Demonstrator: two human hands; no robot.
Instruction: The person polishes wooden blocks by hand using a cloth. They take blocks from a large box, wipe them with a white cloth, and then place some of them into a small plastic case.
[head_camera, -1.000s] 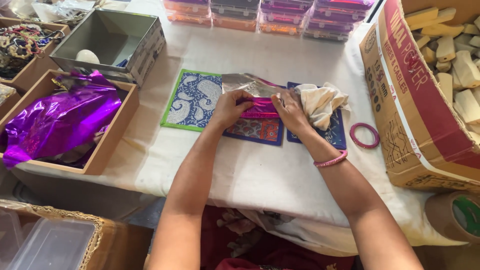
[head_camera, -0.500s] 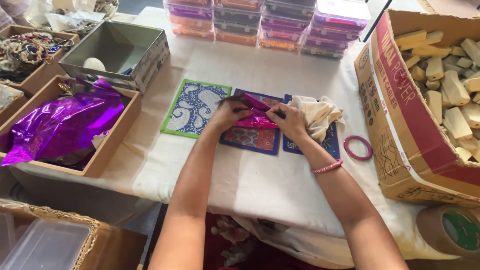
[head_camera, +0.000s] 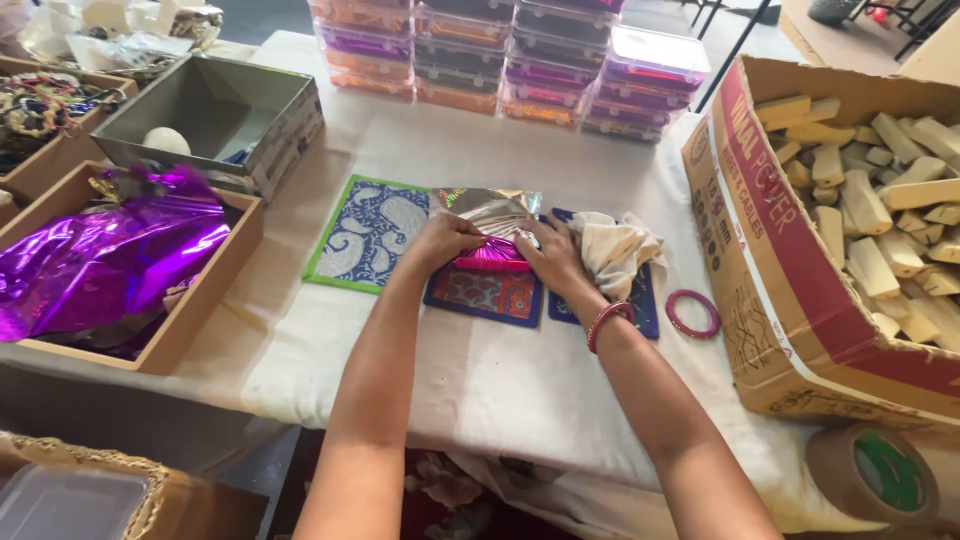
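My left hand (head_camera: 442, 241) and my right hand (head_camera: 549, 252) both press on a shiny foil sheet (head_camera: 488, 212), silver on top and pink at its near edge, wrapped around a small flat thing on a blue patterned mat (head_camera: 485, 294). What lies inside the foil is hidden. A red bangle is on my right wrist (head_camera: 607, 322). A crumpled cream cloth (head_camera: 617, 250) lies just right of my right hand. A green-edged blue paisley mat (head_camera: 365, 231) lies left of my left hand.
A large cardboard box of wooden blocks (head_camera: 880, 200) stands at the right. A red ring (head_camera: 692, 313) lies near it. Stacked clear lidded boxes (head_camera: 510, 55) line the back. A tray of purple foil (head_camera: 100, 260) and a grey box (head_camera: 210, 115) sit left. A tape roll (head_camera: 872, 472) is bottom right.
Both hands have kept working the foil over the small thing on the blue mat; the foil now lies flatter under my fingers. The camera view has shifted slightly.
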